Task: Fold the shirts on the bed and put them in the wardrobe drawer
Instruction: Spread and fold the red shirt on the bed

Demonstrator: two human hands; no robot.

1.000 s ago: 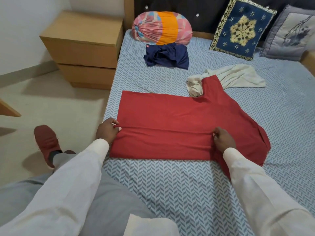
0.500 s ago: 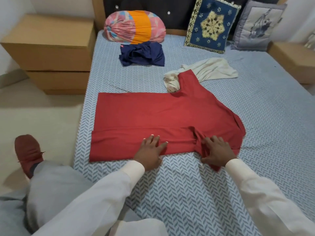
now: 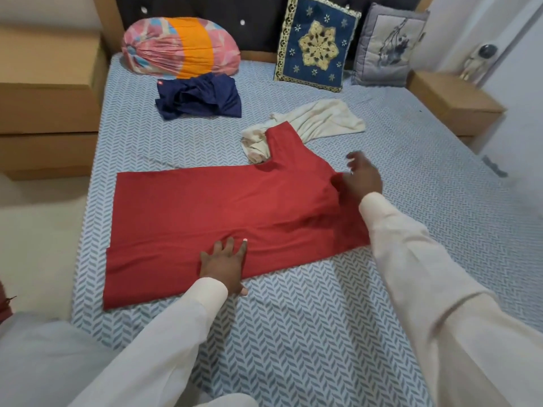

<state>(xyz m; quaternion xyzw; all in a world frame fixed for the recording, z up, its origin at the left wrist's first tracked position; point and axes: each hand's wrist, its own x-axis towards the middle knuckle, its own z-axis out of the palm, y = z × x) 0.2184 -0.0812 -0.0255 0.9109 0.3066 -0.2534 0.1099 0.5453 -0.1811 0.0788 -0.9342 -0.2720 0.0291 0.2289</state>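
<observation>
Red shirt (image 3: pixel 191 215) under the left hand (image 3: pixel 224 259): plain, unpatterned. Cream garment (image 3: pixel 320 118) just beyond the right hand (image 3: pixel 363 177): plain. Navy garment (image 3: pixel 202 98) further beyond the left hand: small red tag. Bolster (image 3: pixel 179 48) behind it: pink and light-blue patches, orange band. Bed sheet (image 3: pixel 293 318) beneath both hands: white, grey-blue herringbone. Blue cushion (image 3: pixel 317 45) far beyond the right hand: gold floral motif and border. Grey cushion (image 3: pixel 388 45) beside it: dark branch print. Sleeves (image 3: pixel 426 274): off-white.

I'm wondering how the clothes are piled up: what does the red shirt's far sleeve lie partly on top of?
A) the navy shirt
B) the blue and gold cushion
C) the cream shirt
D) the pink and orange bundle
C: the red shirt has its far sleeve overlapping the crumpled cream shirt, while the navy shirt lies apart from it.
</observation>
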